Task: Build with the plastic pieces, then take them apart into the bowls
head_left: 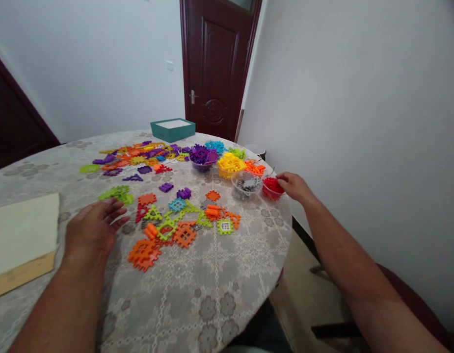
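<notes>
Red pieces (274, 184) are held in a small clear bowl (273, 195) near the right edge of the table (249, 260), and the right hand (292, 186) is set at its rim with bent fingers, though whether a piece is pinched cannot be told. Should the rim be snagged, the bowl could be tipped over the edge. Farther off, the left hand (96, 223) is held loosely half open, apparently unloaded, beside green pieces (120, 193) that could be scattered by a careless sweep.
</notes>
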The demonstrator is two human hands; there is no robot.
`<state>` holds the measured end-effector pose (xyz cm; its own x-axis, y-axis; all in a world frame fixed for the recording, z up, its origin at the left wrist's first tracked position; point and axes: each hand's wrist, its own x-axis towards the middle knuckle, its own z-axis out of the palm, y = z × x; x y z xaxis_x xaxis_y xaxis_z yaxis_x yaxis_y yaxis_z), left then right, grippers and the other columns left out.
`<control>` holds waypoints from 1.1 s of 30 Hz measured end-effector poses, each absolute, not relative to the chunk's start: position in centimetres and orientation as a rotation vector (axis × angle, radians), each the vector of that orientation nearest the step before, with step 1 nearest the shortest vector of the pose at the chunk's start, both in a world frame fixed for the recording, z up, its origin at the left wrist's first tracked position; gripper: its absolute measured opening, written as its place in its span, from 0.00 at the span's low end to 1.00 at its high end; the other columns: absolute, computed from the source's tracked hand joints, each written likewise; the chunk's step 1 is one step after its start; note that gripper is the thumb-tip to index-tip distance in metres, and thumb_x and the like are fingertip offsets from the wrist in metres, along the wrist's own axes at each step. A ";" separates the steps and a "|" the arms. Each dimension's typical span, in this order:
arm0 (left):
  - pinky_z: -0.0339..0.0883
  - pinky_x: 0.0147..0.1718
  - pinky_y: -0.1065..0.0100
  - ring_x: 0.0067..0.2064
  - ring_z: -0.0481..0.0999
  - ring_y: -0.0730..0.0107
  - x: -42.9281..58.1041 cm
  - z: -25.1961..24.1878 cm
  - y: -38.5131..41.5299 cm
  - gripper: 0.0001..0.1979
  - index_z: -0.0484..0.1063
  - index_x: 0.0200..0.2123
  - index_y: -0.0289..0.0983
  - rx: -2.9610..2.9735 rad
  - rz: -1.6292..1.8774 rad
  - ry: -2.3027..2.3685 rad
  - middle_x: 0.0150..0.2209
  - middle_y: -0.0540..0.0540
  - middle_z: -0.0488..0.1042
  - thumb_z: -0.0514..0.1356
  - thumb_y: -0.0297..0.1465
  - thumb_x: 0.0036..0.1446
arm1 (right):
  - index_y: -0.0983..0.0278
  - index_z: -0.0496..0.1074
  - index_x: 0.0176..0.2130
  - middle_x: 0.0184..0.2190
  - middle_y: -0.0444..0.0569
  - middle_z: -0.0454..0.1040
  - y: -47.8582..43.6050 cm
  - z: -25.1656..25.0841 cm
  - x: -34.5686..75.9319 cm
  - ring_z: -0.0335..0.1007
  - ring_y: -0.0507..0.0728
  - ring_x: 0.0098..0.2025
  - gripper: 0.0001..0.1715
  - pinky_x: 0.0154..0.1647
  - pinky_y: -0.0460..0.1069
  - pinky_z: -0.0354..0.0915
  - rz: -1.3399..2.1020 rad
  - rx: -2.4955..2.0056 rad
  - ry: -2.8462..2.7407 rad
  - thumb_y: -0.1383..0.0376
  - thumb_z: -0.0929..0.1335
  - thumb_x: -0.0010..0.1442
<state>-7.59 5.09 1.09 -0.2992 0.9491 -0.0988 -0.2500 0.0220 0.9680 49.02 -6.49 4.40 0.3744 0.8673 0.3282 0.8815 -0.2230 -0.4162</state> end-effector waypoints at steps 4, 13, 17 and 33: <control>0.74 0.26 0.71 0.30 0.77 0.73 -7.8 1.0 5.0 0.06 0.75 0.37 0.34 0.744 1.551 1.211 0.33 0.50 0.78 0.64 0.25 0.54 | 0.64 0.82 0.48 0.45 0.56 0.83 -6.8 4.0 47.8 0.79 0.61 0.46 0.20 0.52 0.55 0.71 -0.247 -2.128 -1.518 0.65 0.65 0.63; 0.71 0.24 0.73 0.30 0.76 0.73 -7.8 0.9 4.9 0.07 0.74 0.36 0.36 0.696 1.627 1.272 0.33 0.48 0.76 0.63 0.26 0.52 | 0.60 0.80 0.49 0.45 0.52 0.83 -6.4 4.4 35.3 0.79 0.60 0.45 0.15 0.49 0.54 0.72 -0.076 -1.686 -1.861 0.62 0.66 0.68; 0.71 0.24 0.73 0.30 0.76 0.72 -7.9 0.7 5.0 0.09 0.74 0.37 0.37 0.702 1.638 1.280 0.33 0.48 0.77 0.64 0.28 0.49 | 0.63 0.78 0.52 0.49 0.56 0.81 -4.3 2.9 29.1 0.78 0.61 0.49 0.16 0.53 0.54 0.70 0.098 -1.657 -2.148 0.62 0.65 0.71; 0.72 0.38 0.63 0.40 0.80 0.60 -8.2 -1.4 4.9 0.15 0.79 0.46 0.38 1.781 0.947 1.727 0.39 0.43 0.81 0.62 0.30 0.54 | 0.62 0.79 0.46 0.43 0.52 0.81 -2.2 -2.8 23.8 0.77 0.60 0.44 0.13 0.50 0.54 0.69 0.398 -1.461 -1.923 0.60 0.67 0.68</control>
